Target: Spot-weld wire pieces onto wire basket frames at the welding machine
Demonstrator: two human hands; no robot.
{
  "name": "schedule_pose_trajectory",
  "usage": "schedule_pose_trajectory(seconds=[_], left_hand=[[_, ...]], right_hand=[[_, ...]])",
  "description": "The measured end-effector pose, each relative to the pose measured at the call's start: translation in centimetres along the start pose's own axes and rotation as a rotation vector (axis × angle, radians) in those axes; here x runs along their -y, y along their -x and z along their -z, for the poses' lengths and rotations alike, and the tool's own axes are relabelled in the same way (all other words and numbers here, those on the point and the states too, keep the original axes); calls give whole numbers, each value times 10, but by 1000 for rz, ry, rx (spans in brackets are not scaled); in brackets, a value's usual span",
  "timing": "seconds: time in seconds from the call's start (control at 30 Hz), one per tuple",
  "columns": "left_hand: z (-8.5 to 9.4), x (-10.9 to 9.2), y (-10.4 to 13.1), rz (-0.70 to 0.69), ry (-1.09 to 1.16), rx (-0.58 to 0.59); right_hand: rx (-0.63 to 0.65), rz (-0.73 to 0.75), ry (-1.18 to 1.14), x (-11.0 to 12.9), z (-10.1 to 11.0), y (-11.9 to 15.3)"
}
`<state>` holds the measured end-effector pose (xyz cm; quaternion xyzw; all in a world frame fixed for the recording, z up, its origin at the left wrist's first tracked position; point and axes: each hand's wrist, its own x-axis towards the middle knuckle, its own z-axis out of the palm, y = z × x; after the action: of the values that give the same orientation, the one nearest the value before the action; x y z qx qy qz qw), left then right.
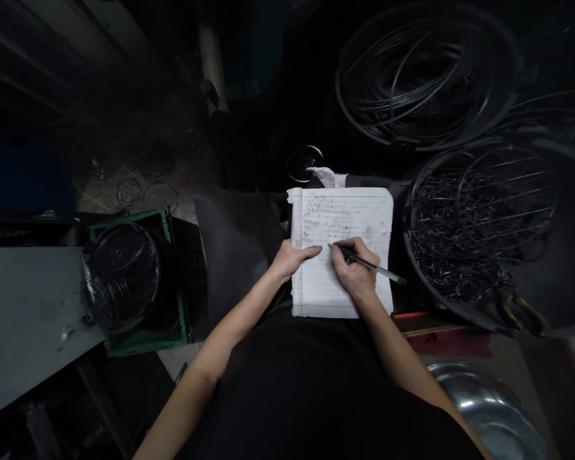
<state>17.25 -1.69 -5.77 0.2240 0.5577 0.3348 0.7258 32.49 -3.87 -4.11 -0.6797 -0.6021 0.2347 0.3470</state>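
A lined notebook lies open in front of my body, its upper lines covered with handwriting. My left hand grips its left edge, thumb flat on the page; the other fingers are mostly hidden by the paper. In my right hand is a dark pen with a clear end, pinched between thumb and fingers. The pen's tip meets the page around the middle, close to my left thumb. A crumpled piece of white paper sticks out beyond the notebook's top edge.
On the right, a round tub holds many bent metal wire pieces, with yellow-and-black handled pliers at its near rim. Wire coils sit behind it. A shiny metal bowl is lower right. Left stands a green crate with a dark wrapped coil.
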Motion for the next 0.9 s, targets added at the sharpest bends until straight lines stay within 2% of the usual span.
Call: schedule_pose_trajectory(seconds=[0.73,0.9], left_hand=[[-1,-2,1,4,-21,-31],[-1,-2,1,6,-6,-27]], right_hand=[[-4,38,79,2,-3,0],[-23,-4,33,-1,-2,1]])
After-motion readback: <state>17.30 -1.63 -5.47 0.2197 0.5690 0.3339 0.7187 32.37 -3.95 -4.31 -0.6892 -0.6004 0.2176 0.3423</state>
